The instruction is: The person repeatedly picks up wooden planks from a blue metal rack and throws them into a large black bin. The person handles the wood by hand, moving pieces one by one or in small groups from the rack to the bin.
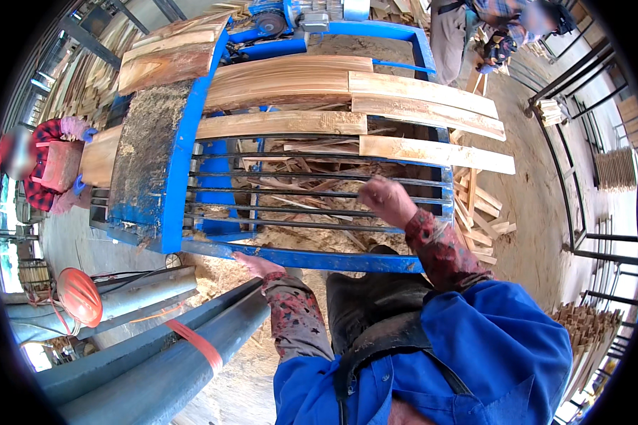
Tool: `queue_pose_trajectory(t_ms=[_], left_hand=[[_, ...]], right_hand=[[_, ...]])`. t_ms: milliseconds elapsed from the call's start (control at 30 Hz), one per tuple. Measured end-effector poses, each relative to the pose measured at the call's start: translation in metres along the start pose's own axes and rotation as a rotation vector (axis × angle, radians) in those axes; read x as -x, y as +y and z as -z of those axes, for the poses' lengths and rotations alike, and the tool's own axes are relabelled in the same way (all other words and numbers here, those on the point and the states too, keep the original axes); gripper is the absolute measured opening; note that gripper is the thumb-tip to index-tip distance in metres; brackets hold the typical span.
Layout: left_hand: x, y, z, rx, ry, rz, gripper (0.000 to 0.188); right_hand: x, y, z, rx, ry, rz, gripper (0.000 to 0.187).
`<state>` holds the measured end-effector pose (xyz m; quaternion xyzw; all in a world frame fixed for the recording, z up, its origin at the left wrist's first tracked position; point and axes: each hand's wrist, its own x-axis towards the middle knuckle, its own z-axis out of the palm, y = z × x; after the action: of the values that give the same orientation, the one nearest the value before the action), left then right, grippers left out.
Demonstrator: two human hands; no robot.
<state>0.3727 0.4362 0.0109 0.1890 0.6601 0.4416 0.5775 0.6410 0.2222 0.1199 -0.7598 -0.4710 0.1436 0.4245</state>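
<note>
My left hand (257, 265) rests on the blue front rail (319, 259) of the machine, its fingers stretched out. Over the black bars (283, 200) my right hand (388, 200) is curled closed, with nothing seen in it. Beyond it, a narrow board (436, 152) lies across the bars, its right end overhanging the frame. Its left end is next to another narrow board (283, 125). Farther back are a wide board (283, 85) and two long planks (425, 94) reaching right. My right hand is apart from all of them.
At the left, a person in a checked shirt (46, 166) holds a board (101, 157) at the sawdust-covered blue housing (149, 149). Another person (503, 35) bends at the far right. Wood scraps (478, 212) lie by the frame. Grey metal beams (170, 361) and an orange disc (79, 297) stand near left.
</note>
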Motion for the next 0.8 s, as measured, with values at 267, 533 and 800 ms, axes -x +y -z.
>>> queue_pose_trajectory(t_ms=[267, 533, 800], left_hand=[[-0.012, -0.004, 0.006, -0.288, 0.263, 0.093, 0.108], [-0.015, -0.008, 0.0, -0.245, 0.356, 0.152, 0.113], [0.012, 0.011, -0.009, -0.206, 0.347, -0.017, 0.094]], right_hand=[[0.052, -0.023, -0.035, -0.026, 0.003, 0.058, 0.019], [0.057, -0.023, -0.036, 0.146, -0.056, 0.123, 0.026], [0.062, -0.057, -0.032, 0.07, -0.062, 0.172, 0.032]])
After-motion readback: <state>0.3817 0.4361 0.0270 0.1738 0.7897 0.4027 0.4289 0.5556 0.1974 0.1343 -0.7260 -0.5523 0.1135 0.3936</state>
